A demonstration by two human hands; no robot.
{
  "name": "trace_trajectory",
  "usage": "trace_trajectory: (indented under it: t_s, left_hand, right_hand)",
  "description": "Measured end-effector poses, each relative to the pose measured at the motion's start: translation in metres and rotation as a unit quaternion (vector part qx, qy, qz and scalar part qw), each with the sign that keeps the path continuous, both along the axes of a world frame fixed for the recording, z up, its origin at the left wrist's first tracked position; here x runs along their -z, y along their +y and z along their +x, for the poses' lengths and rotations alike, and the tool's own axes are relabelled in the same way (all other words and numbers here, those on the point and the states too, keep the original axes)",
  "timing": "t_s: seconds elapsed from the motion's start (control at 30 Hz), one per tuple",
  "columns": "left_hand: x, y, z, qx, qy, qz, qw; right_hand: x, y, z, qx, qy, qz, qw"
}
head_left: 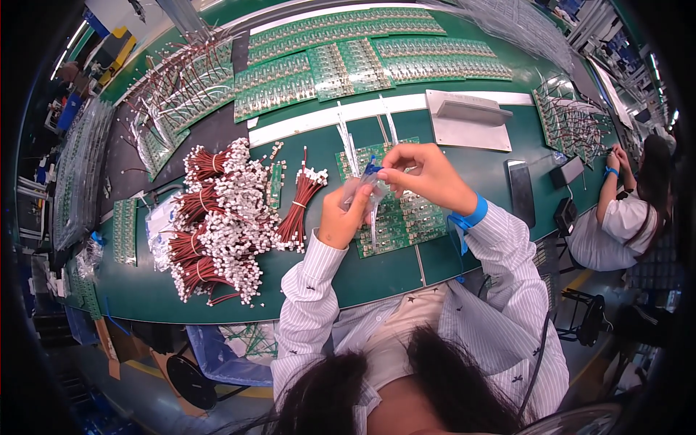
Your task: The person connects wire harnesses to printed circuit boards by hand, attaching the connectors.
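My left hand [344, 214] is closed round a small clear plastic bag [367, 194], held above the green circuit boards [391, 228] in front of me. A small blue piece [373, 167] shows at the bag's upper end; I cannot make out its kind. My right hand [428, 177] is beside it, thumb and forefinger pinched together at the bag's top edge. Whatever is between those fingertips is too small to name. A blue wrist strap [471, 214] circles my right wrist. White strips [348, 148] lie across the boards behind my left hand.
Bundled red-brown wires with white connectors [225, 217] heap up on the left, with one bundle [301, 206] nearer. Rows of circuit boards [348, 69] line the back. A metal bracket [470, 119] and a dark flat slab [520, 192] lie right. Another person [623, 210] sits far right.
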State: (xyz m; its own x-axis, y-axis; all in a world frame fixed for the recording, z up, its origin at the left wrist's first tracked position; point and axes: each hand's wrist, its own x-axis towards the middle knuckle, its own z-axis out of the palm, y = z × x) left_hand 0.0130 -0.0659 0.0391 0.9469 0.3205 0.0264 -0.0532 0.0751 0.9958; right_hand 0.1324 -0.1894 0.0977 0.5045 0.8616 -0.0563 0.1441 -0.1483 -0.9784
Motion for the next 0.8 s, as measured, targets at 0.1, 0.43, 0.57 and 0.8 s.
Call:
trace_trajectory:
  t_s: [0.1, 0.43, 0.57, 0.8]
  left_hand:
    - [0.0031, -0.0001, 0.0004, -0.007, 0.011, 0.0, 1.0]
    - [0.0014, -0.002, 0.0007, -0.018, -0.003, 0.024, 1.0]
    - [0.0016, 0.0002, 0.0007, -0.018, -0.001, 0.009, 1.0]
    - [0.0004, -0.0024, 0.0014, -0.017, 0.005, -0.002, 1.0]
  right_hand:
    - [0.004, 0.0006, -0.0012, -0.018, 0.029, 0.052, 0.998]
    - [0.0103, 0.0018, 0.0009, -0.024, 0.079, 0.094, 0.992]
    - [0.0057, 0.0032, -0.001, 0.015, 0.046, 0.109, 0.993]
    - [0.0063, -0.0024, 0.005, -0.038, 0.024, 0.046, 0.998]
